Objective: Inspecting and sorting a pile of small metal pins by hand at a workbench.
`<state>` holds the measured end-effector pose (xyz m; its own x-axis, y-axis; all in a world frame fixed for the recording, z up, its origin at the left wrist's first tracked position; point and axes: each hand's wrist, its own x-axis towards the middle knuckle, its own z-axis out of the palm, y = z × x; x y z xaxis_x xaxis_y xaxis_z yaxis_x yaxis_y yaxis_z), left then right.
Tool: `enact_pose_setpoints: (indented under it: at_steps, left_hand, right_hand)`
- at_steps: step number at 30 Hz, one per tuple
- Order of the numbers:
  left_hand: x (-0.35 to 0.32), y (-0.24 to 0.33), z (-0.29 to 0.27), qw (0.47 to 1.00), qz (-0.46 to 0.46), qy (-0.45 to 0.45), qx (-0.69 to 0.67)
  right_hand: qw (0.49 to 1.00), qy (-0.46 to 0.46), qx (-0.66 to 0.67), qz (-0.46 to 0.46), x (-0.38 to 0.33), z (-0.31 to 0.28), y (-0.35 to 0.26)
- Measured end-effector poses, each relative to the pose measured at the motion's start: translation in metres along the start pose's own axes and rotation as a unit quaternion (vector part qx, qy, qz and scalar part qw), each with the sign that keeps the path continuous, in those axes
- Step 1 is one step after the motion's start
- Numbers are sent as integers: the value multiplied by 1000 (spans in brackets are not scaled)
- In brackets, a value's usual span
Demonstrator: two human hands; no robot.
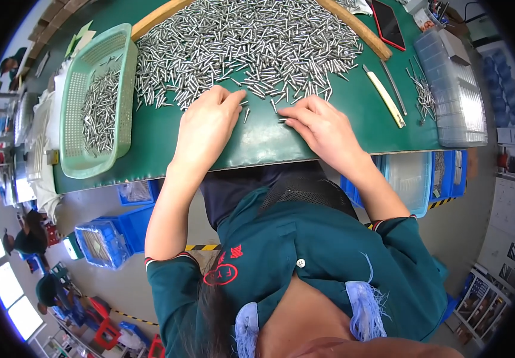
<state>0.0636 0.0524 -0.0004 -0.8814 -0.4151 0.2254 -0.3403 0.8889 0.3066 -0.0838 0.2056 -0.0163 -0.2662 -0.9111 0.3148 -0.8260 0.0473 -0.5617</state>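
Note:
A wide heap of small silvery metal pins (245,48) covers the far middle of the green table. At its near edge my left hand (209,122) is closed, thumb and forefinger together, with a short pin (244,103) showing at the fingertips. Just right of that hand a loose pin (246,115) lies on the table. My right hand (323,126) pinches another pin (282,120) between thumb and fingers, its far end hidden by them. Beyond those fingers a single pin (273,106) stands apart from the heap.
At the left is a pale green basket (69,128) holding more pins. Wooden strips (359,30) border the heap. To the right are a white-handled tool (384,95), a thin metal rod (394,86), long thin metal pieces (423,95), clear plastic boxes (457,98) and a red-edged phone (389,25).

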Motion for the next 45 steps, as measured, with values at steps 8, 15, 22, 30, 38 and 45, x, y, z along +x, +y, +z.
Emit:
enact_pose_setpoints:
  at_steps: [8, 15, 22, 30, 38, 45]
  left_hand:
    - [1, -10, -2, 985, 168, -18, 44]
    - [-7, -14, -2, 983, 164, -28, 71]
    - [20, -18, 13, 984, 153, 88, 32]
    - [29, -21, 17, 980, 171, 23, 101]
    - [19, -20, 15, 973, 159, 38, 166]
    - [-2, -24, -7, 986, 54, 95, 129]
  right_hand:
    - [983, -64, -98, -144, 33, -3, 15]
    - [971, -110, -148, -154, 31, -14, 11]
    - [960, -118, -215, -137, 35, -6, 5]
    - [972, -131, -165, -102, 37, -10, 6]
    - [981, -91, -148, -81, 60, 17, -9]
    - [976, -148, -135, -83, 68, 19, -20]
